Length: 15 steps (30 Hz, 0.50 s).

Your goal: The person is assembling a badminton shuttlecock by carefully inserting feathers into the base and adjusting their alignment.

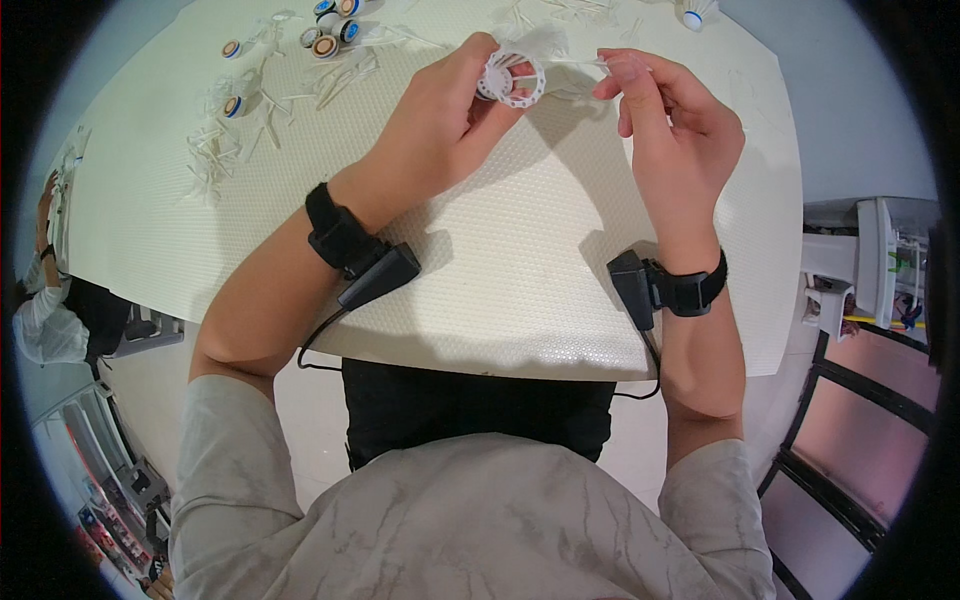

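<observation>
My left hand (435,125) is closed around a white, round, openwork shuttlecock frame (496,82), with its ringed end facing me. Fingers show through the gaps in that frame. Just to the right, my right hand (685,140) pinches a thin white feather stem (582,63) between thumb and fingers. The stem stretches left toward the frame, beside a pale, translucent feather vane (545,42). Whether stem and frame touch, I cannot tell. Both hands are above the far part of the white textured table (500,280).
Several shuttlecock corks (325,46) with blue or tan ends cluster at the far left. Loose white feather stems (345,78) and a scrap pile (212,155) lie around them. A shuttlecock (693,18) rests at the far right edge. Another person (50,325) sits at the left.
</observation>
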Available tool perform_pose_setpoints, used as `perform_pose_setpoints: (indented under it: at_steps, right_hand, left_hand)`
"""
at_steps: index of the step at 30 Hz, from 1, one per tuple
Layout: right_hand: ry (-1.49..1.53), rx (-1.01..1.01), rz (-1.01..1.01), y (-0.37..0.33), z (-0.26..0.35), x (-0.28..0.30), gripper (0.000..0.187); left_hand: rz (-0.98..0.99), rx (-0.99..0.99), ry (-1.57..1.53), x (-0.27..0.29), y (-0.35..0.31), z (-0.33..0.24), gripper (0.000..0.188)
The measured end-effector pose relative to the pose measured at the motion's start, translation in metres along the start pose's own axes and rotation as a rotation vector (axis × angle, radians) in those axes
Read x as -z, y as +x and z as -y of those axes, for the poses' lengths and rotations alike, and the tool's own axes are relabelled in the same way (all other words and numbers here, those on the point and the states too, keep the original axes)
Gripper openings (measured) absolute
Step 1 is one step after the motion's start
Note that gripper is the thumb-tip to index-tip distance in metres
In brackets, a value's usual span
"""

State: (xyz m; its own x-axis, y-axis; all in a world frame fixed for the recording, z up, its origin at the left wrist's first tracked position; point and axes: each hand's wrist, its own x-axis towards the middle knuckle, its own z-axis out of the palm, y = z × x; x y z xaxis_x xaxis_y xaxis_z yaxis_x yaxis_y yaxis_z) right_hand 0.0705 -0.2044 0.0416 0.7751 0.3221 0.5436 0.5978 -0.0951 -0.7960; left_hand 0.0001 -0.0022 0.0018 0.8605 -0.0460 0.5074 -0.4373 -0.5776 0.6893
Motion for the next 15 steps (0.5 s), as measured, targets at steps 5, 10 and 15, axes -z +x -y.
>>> perform_pose_setpoints:
  at_steps: [5,10,15]
  right_hand:
    - [-0.046,0.028,-0.014,0.0008,0.0006,0.0002,0.011]
    - [-0.079,0.006,-0.017,0.0006,0.0013,0.0012,0.011]
    - [-0.064,0.016,-0.035,-0.0004,0.0009,-0.0007,0.01]
  left_hand:
    - [0.001,-0.016,0.053,-0.0004,-0.0001,0.0005,0.026]
    - [-0.001,-0.018,0.041,-0.0008,-0.0004,0.0011,0.026]
    - [0.025,0.0,0.009,0.0004,-0.0003,0.0002,0.025]
